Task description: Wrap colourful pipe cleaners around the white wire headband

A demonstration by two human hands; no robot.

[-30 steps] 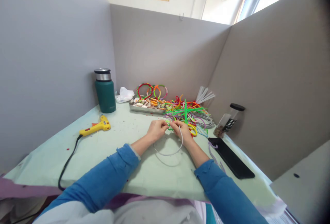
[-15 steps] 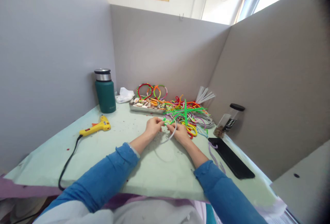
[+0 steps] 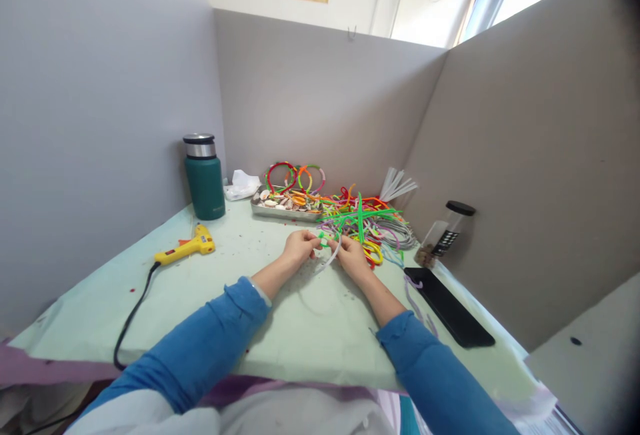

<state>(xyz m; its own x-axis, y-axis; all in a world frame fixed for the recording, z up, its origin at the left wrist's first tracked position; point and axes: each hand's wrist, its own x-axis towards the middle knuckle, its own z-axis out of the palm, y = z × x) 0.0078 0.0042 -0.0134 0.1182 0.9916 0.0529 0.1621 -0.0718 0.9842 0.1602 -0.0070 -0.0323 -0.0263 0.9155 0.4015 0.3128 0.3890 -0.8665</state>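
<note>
Over the table's middle, my left hand point(image 3: 300, 247) is closed, its thumb and fingers pinching a bright green pipe cleaner point(image 3: 324, 242). Opposite it, my right hand point(image 3: 351, 256) is closed in a pinch on the other side of the green piece. A thin pale grey-white pipe cleaner point(image 3: 329, 263) runs down from my right fingertips in a curve and ends in the air above the cloth. How the green and pale pieces join is too small to make out. Just behind my hands lies a heap of coloured pipe cleaners point(image 3: 361, 216).
Yellow-handled scissors point(image 3: 373, 253) lie beside my right hand. A metal tray point(image 3: 287, 215) holds shell-like pieces, with coloured rings point(image 3: 281, 178) behind. To the left are a yellow glue gun point(image 3: 185, 248) and green bottle point(image 3: 206, 185); to the right, a black phone point(image 3: 450, 308) and clear jar point(image 3: 440, 235).
My right hand has shifted slightly right, and the pale pipe cleaner has swung, its upper loop now lower and mostly behind the fingers. My left hand stays nearly in place.
</note>
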